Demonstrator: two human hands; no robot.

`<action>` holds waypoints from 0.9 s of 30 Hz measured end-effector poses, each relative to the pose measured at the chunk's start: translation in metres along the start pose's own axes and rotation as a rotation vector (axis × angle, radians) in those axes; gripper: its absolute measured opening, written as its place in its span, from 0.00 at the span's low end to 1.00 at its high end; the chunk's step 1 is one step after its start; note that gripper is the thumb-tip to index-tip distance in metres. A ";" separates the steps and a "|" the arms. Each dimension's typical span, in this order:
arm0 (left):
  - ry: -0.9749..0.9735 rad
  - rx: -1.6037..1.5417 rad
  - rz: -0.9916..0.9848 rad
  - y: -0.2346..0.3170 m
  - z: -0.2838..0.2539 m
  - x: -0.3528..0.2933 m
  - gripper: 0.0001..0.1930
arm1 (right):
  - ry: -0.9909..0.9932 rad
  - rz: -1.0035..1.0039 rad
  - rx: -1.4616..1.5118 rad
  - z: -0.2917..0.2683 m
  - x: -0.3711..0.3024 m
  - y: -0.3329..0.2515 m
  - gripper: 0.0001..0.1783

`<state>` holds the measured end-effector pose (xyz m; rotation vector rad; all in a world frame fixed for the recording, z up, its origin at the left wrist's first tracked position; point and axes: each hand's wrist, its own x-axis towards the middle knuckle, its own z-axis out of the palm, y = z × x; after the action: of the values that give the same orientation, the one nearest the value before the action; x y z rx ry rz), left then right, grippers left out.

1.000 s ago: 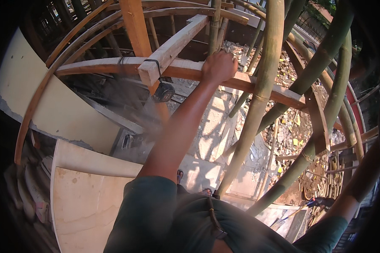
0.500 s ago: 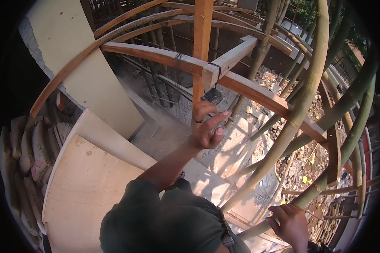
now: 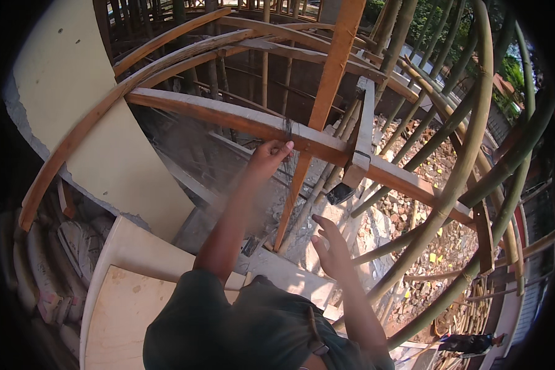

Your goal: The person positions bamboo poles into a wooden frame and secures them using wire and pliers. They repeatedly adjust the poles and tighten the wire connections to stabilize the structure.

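My left hand (image 3: 270, 159) is raised to the long wooden beam (image 3: 209, 115), thumb and finger pinched on thin black wire strands (image 3: 288, 127) that drape over it. The hand's back hides part of the grip. Below the beam, my right hand (image 3: 332, 248) is lifted with fingers apart and nothing in them. A short wooden crosspiece (image 3: 365, 117) lies across the beam, right of my left hand, tied with a black band. Under its near end hangs a small black object (image 3: 341, 193), nearest my right fingertips. An upright wooden post (image 3: 337, 65) crosses the beam, leaning right.
Thick bamboo poles (image 3: 468, 142) slant along the right side. Rubble (image 3: 438, 240) covers the ground beyond them. At left stand a pale wall panel (image 3: 86, 111), a curved plywood sheet (image 3: 129, 308) and stacked sacks (image 3: 49, 271). A person (image 3: 468, 343) is at the far lower right.
My left hand has moved left and up from beside the black object to the wire strands, closing on them. My right hand has let go of the bamboo pole and come up toward the middle.
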<state>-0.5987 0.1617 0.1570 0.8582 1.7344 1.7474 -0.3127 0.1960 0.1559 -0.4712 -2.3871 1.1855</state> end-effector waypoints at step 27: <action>-0.069 -0.286 0.054 -0.033 -0.003 0.038 0.12 | 0.637 -0.058 0.047 0.067 0.184 0.004 0.11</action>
<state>-0.6277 0.1895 0.1265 0.8343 1.3851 1.9190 -0.5026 0.2413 0.1584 -0.6454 -1.8087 0.8895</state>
